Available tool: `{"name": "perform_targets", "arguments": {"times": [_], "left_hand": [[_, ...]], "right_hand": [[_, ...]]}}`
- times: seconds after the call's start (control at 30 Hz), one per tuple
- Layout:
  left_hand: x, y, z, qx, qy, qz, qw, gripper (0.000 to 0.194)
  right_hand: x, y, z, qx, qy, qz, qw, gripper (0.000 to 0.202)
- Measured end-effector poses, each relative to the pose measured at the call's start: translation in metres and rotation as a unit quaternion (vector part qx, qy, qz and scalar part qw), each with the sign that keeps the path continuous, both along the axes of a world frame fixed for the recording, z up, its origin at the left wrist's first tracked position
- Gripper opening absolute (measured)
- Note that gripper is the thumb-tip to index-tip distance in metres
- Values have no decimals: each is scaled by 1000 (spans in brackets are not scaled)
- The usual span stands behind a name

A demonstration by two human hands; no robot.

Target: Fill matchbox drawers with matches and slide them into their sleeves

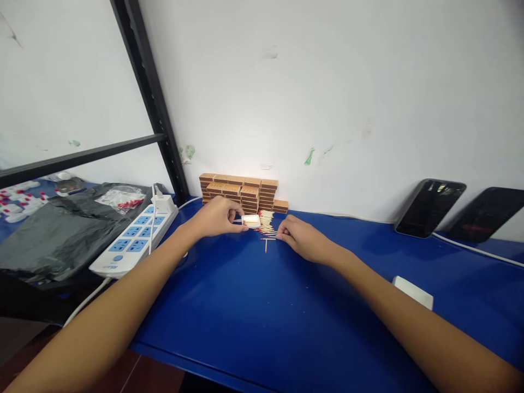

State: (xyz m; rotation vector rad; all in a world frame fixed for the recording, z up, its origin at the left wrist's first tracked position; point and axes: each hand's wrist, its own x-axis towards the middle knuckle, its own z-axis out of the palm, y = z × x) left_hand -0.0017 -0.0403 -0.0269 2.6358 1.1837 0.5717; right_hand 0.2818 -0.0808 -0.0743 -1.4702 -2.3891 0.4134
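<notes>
1. Left grip pinches a white tray of matches, covering its left end.
2. Behind it, stacked matchboxes, lower rows partly hidden.
3. Loose matches between the grips, too small to count.
4. Right grip meets a match; whether pinched, I cannot tell.
5. The table reaches well nearer than both grips to its front edge.

You face a scuffed white wall, brightest around its middle; a black metal frame rises left of the blue bench, above reddish floor.
</notes>
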Motion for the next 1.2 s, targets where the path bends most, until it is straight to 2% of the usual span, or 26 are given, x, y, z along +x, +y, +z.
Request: {"name": "perform_targets", "arguments": {"times": [0.23, 0.43, 0.8, 1.2], "left_hand": [[0, 0, -2, 4, -3, -9, 1000, 35], [1, -1, -4, -5, -9, -6, 1000, 32], [1, 1, -4, 2, 1, -3, 1000, 32], [1, 1, -6, 2, 7, -9, 1000, 32]], "right_hand": [[-3, -2, -4, 20, 26, 29, 999, 12], [-19, -6, -13, 70, 43, -4, 997, 8], [-12, -4, -11, 39, 17, 12, 999, 10], [-15, 0, -22, 55, 46, -7, 997, 8]]}}
